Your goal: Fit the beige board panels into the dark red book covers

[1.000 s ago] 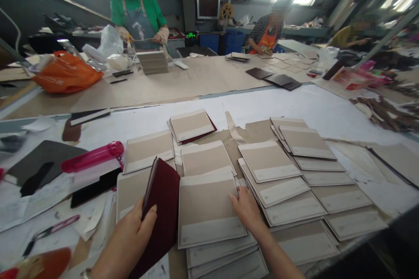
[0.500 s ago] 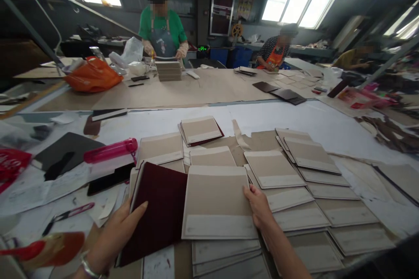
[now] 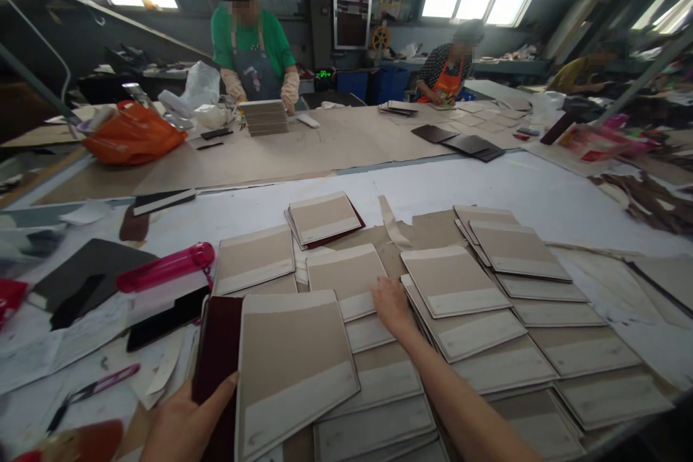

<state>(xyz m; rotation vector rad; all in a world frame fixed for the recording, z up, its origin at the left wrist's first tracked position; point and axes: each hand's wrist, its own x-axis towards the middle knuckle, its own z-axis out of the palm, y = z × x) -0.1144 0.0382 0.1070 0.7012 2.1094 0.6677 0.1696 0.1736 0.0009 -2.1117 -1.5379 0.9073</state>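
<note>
My left hand [image 3: 189,408] grips a maroon panel [image 3: 219,346] at the lower left, thumb on top and fingers hidden beneath. A larger-looking beige panel [image 3: 292,361] with a pale strip along its near edge overlaps the maroon one, close to my left thumb. My right hand [image 3: 390,307] is at the right edge of another beige panel [image 3: 346,271] in the middle row, its fingers curled against that edge. Overlapping beige panels [image 3: 455,281] lie in rows to the right of my right hand.
Left of the panels lie a pink case [image 3: 165,267], a black phone-like slab [image 3: 165,317] and a pink-handled cutter [image 3: 94,393]. An orange bag [image 3: 133,133] sits on the far table. A person in green [image 3: 252,50] stands behind a panel stack [image 3: 264,118]; others work farther right.
The beige panel from my right hand has moved left over the maroon panel. My right hand has let go of it and moved up and left to another beige panel.
</note>
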